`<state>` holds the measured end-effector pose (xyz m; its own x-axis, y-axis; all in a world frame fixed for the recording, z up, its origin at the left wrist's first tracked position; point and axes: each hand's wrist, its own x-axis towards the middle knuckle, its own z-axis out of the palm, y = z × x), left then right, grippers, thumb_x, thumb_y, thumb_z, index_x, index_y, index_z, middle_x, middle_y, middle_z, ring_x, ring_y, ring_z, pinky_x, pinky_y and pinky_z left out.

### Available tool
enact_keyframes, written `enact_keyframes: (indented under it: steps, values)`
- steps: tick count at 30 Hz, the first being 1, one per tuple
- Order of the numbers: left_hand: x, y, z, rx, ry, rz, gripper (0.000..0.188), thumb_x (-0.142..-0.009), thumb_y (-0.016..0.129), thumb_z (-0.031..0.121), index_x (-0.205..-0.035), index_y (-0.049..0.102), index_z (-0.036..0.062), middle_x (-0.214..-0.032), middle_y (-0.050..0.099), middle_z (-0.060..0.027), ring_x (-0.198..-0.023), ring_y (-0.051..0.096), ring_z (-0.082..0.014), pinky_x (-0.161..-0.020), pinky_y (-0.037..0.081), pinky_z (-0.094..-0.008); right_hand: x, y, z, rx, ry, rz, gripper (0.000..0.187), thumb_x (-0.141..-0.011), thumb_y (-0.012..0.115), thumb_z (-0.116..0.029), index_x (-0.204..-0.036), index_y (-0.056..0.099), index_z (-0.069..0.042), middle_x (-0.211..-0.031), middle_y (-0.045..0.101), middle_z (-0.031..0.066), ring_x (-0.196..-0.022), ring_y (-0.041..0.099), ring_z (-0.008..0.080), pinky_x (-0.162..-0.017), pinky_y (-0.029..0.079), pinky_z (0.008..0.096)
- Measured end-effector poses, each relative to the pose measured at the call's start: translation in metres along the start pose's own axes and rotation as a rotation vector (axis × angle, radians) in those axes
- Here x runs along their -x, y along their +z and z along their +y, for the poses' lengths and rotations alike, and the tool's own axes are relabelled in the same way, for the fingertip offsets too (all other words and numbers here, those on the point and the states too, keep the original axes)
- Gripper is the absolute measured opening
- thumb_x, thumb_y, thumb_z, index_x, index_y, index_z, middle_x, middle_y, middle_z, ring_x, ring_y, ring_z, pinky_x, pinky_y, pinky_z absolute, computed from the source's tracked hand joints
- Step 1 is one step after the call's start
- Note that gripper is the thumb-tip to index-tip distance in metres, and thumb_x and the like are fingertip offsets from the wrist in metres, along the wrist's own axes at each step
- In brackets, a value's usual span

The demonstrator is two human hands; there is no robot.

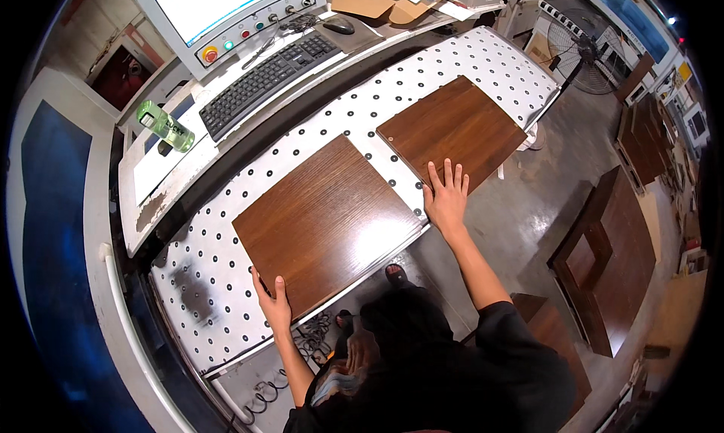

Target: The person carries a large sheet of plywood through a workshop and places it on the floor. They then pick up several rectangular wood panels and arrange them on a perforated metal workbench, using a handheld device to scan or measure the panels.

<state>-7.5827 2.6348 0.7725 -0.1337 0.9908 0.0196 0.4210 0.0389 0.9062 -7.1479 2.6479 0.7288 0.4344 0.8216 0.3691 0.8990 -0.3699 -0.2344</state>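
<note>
**Two hands, two brown boards**

The near brown board lies flat on the white counter with black dots. Its long side runs from the left hand up and away toward the right hand, on a slant.

The left hand is at the board's near corner. Its fingers curl over the edge there, and the thumb rests on top, so it grips that corner.

The right hand is open and flat, fingers spread wide. It is pressed down on the near edge of the far brown board, just past the far end of the near board. The near board lies between the two hands, to the right of the left hand and to the left of the right hand.

The two boards sit close, with a thin strip of dotted counter between them. Only the left hand holds the near board; the right hand is beside it, not on it. Beyond both hands, further along the counter, sit a keyboard and a green bottle.
</note>
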Motion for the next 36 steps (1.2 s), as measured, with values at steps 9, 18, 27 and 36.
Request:
enact_keyframes:
  steps: [9,18,27,36]
  values:
    - [0.003,-0.005,-0.005,0.035,0.054,0.040,0.065,-0.099,0.063,0.024,-0.152,0.035,-0.0005,-0.144,0.047,-0.0177,-0.135,0.042,-0.0278,-0.114,0.030,-0.0387,0.001,0.003,0.000,0.033,-0.018,0.008,0.060,-0.092,0.062,-0.034,-0.149,0.048,-0.022,-0.156,0.037,0.0210,-0.144,0.031,0.0464,-0.118,0.021,0.0595]
    - [0.073,-0.101,-0.059,-0.182,-0.017,0.490,0.037,-0.097,0.060,0.008,-0.134,0.057,0.0054,-0.106,0.059,-0.0057,-0.088,0.048,-0.0127,-0.073,0.038,-0.0266,-0.006,-0.038,-0.072,-0.433,-0.128,0.019,0.044,-0.089,0.065,-0.023,-0.128,0.063,-0.004,-0.139,0.051,0.0279,-0.129,0.046,0.0458,-0.111,0.032,0.0547]
    - [0.181,-0.229,0.024,-1.278,0.341,1.276,0.042,-0.099,0.064,0.020,-0.134,0.055,-0.0006,-0.140,0.051,-0.0206,-0.132,0.047,-0.0353,-0.111,0.037,-0.0475,0.036,-0.031,-0.221,-0.705,-0.572,-0.285,0.036,-0.088,0.067,-0.018,-0.123,0.066,-0.008,-0.142,0.049,0.0244,-0.136,0.042,0.0444,-0.114,0.033,0.0533]
    - [0.254,-0.314,-0.012,-1.166,0.142,1.887,0.096,-0.090,0.073,0.044,-0.150,0.022,-0.0100,-0.137,0.044,-0.0333,-0.119,0.050,-0.0474,-0.096,0.045,-0.0536,0.045,-0.015,-0.232,-0.640,-0.643,-0.301,0.039,-0.089,0.068,-0.020,-0.126,0.064,-0.009,-0.145,0.046,0.0238,-0.140,0.037,0.0438,-0.117,0.026,0.0560]
